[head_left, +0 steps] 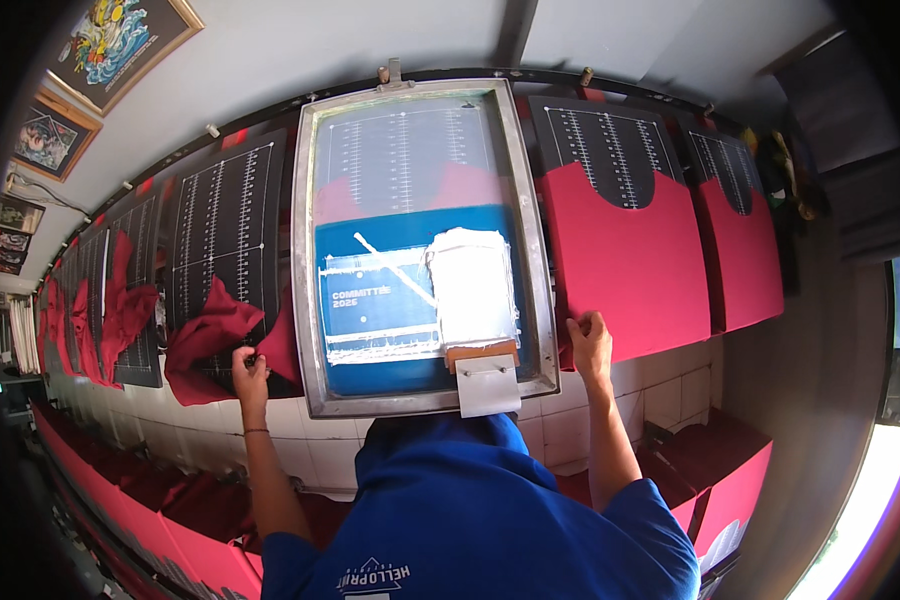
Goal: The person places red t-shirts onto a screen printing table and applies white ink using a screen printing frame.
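Crimson cloth, smooth and flat (pixel 630 270), covers the lower part of a black board with white ruler marks (pixel 610 140) at the right of the frame. Its long axis runs from top to bottom, leaning slightly. The right hand (pixel 592 345) is the nearer one: it touches the lower left edge of this cloth, so most of the cloth lies above it and to its right. Its fingers are narrow, thumb against fingertips, but I cannot tell if a fold is held between them.

At centre left, the left hand (pixel 251 372) is at the lower side of a crumpled crimson cloth (pixel 220 322), which lies over a second black ruled board (pixel 225 215). Its fingers are also narrow; whether they grip the cloth, I cannot tell.

Between the two hands stands a rectangular metal frame (pixel 390 405), longer from top to bottom, with blue-bordered mesh (pixel 370 375). Inside it, at lower right, a thick white patch of ink (pixel 473 300) is just above a brown-and-grey squeegee (pixel 487 388).
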The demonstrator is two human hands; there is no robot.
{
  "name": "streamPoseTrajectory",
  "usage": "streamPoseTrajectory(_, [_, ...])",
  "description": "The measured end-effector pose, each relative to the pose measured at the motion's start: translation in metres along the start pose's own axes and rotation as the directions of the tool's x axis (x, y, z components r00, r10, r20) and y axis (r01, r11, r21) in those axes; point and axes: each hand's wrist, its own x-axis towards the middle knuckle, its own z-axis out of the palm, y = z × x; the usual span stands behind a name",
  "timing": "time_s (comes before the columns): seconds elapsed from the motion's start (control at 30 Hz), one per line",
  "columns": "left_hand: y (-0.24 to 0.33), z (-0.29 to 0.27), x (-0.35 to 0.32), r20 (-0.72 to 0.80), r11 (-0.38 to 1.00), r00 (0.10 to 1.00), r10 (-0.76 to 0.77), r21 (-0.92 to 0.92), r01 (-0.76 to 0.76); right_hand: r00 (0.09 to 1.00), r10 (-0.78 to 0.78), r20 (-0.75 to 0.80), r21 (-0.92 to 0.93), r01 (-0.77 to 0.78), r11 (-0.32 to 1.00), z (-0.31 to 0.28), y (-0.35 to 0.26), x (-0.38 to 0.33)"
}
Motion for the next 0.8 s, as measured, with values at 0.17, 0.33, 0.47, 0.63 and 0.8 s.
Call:
streamPoseTrajectory(0.17, [-0.012, 0.047, -0.040, 0.150, 0.979, 0.969, 0.195, -0.085, -0.184, 0.989, -0.093, 0.118, -0.018, 0.096, 0.995, 0.010, -0.027, -0.035])
streamPoseTrajectory(0.33, [-0.014, 0.070, -0.074, 0.215, 0.974, 0.956, -0.202, -0.057, 0.218, 0.883, 0.284, 0.373, 0.220, -0.381, 0.898, 0.014, -0.023, -0.038])
streamPoseTrajectory(0.47, [-0.043, 0.061, -0.091, 0.158, 0.966, 0.960, -0.233, -0.077, 0.247, 0.876, 0.327, 0.354, 0.346, -0.448, 0.824, 0.014, -0.045, -0.041])
streamPoseTrajectory(0.63, [-0.050, 0.075, -0.138, -0.252, 0.930, 0.914, -0.319, -0.271, 0.250, 0.908, 0.277, 0.315, 0.298, -0.372, 0.879, 0.023, -0.013, -0.038])
streamPoseTrajectory(0.8, [-0.045, 0.114, -0.209, 0.397, 0.757, 0.770, -0.499, -0.233, 0.610, 0.984, -0.178, 0.023, -0.206, 0.178, 0.962, 0.019, -0.042, -0.049])
